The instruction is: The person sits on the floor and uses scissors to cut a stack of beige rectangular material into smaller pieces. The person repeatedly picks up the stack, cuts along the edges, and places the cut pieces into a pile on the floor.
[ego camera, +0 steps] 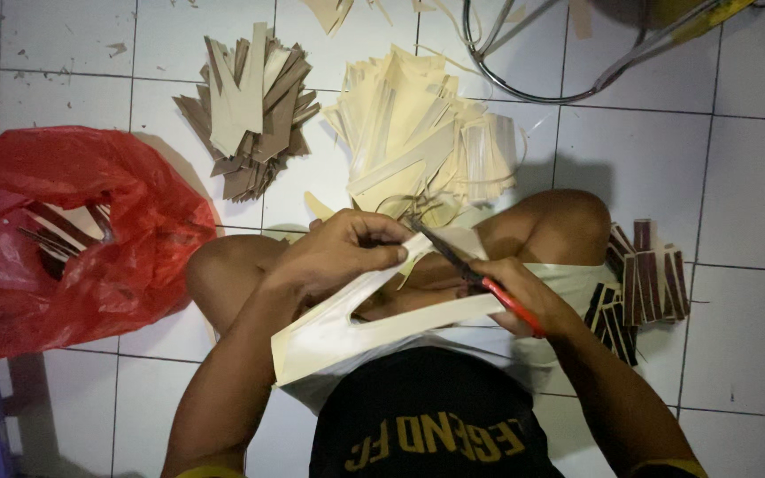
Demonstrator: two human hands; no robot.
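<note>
- A person sits cross-legged on a white tiled floor (pixel 754 177), seen from above by a camera on the head.
- The left hand (pixel 338 252) pinches the upper edge of a cream-coloured cut sheet (pixel 329 341), thumb and fingers closed on it above the lap.
- The right hand (pixel 524 296) is clenched around the red handles of a pair of scissors (pixel 467 265); the dark blades point up and left, meeting the sheet just beside the left fingertips.
- The sheet runs from the hands down across the left forearm and lap.
- Ahead of the knees lies a heap of pale cream strips (pixel 427 137), with a pile of brown strips (pixel 254 111) to its left.
- A red plastic bag (pixel 126 257) holding more strips sits at the left knee.
- Dark brown strips (pixel 644 283) lie in small stacks by the right knee.
- A metal chair base (pixel 542 88) shows at the top.
</note>
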